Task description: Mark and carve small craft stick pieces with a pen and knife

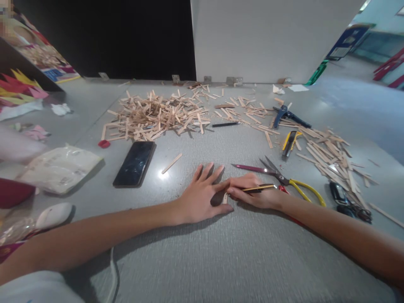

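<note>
My left hand [202,198] lies low on the grey table with several fingers stretched out. Its thumb and index finger hold a short piece of wooden craft stick [225,198] between them, partly hidden. Closed around a dark pencil with gold stripes [259,188], my right hand [249,191] rests against the left index finger. The pencil's tip is by the stick piece, hidden by the fingers. Just beyond the right hand lie scissors with yellow handles [284,179] and a narrow dark red blade-like tool [252,168]. A single craft stick [172,163] lies ahead of my left hand.
A large heap of craft sticks [158,113] spreads at the back, with another pile [331,155] at right. A phone [134,164], plastic packet [63,168] and white mouse [54,215] lie left. A yellow cutter [290,143], blue clamp-like tool [284,113] and keys [347,202] lie right.
</note>
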The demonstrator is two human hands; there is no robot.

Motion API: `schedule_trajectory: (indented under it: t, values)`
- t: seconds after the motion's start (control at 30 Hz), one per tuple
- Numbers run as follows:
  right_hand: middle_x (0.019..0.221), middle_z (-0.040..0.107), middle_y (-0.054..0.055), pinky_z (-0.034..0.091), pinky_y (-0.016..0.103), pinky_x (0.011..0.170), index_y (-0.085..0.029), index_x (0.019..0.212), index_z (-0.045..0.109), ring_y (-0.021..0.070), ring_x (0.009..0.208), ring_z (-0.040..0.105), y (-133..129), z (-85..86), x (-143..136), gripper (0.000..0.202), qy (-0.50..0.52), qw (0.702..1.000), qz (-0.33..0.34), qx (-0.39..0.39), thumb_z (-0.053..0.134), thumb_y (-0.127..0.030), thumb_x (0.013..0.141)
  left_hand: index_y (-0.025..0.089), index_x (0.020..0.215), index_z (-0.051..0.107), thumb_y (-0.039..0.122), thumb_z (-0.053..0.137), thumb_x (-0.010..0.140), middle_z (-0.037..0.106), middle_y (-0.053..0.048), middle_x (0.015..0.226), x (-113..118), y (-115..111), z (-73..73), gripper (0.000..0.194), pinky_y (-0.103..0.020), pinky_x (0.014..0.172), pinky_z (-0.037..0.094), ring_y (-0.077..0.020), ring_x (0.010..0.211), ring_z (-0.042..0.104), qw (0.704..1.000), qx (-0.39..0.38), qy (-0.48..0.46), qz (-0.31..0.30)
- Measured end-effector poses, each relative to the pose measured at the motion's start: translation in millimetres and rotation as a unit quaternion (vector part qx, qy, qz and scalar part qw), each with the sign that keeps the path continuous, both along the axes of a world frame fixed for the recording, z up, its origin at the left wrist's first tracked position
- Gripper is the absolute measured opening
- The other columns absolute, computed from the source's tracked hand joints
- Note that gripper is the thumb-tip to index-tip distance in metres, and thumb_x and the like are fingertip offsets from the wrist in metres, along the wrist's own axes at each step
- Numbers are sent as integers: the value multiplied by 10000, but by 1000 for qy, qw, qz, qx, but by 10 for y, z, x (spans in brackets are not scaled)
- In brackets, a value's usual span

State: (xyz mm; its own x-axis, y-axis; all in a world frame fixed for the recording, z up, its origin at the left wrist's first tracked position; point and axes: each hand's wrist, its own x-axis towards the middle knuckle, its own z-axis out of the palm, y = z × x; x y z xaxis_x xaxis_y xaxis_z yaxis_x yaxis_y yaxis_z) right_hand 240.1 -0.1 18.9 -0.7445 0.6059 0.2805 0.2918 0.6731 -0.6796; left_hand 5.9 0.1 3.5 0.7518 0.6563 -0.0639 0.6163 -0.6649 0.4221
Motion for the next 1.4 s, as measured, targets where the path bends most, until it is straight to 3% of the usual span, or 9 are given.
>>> schedule_trajectory:
  t: [0.33, 0.57, 0.93, 1.4]
  values:
    - [684, 524, -27, 354, 285, 587, -214, 779, 551, 126, 584, 419, 19, -25, 13, 526, -28, 997, 30, 59, 297, -405, 1198, 378, 1693, 405, 849, 555, 961, 235, -102, 1822, -17, 11, 16, 883, -733, 1325, 111, -467, 1685, 100, 1000, -20, -13, 6]
    - [657, 523, -34, 342, 285, 574, -213, 779, 565, 123, 558, 413, 23, -11, -18, 509, -16, 998, 19, 55, 316, -374, 1193, 386, 1695, 397, 813, 600, 965, 213, -95, 1828, -2, 13, 70, 870, -739, 1323, 118, -473, 1684, 88, 999, -32, -1, 8]
    - [595, 592, -43, 396, 254, 564, -193, 801, 619, 105, 511, 519, 14, 33, -6, 444, -8, 995, -39, -87, 399, -344, 1156, 378, 1691, 411, 762, 676, 953, 243, -127, 1815, 37, -4, 93, 873, -757, 1317, 118, -483, 1679, 106, 1000, -25, 9, 13]
    - [659, 587, -43, 381, 265, 591, -197, 876, 637, 120, 556, 495, 0, 21, -5, 379, -1, 1000, -9, -1, 406, -296, 1159, 384, 1695, 396, 783, 661, 948, 255, -122, 1815, 23, 1, 47, 888, -753, 1315, 123, -494, 1674, 129, 1000, -13, 4, 9]
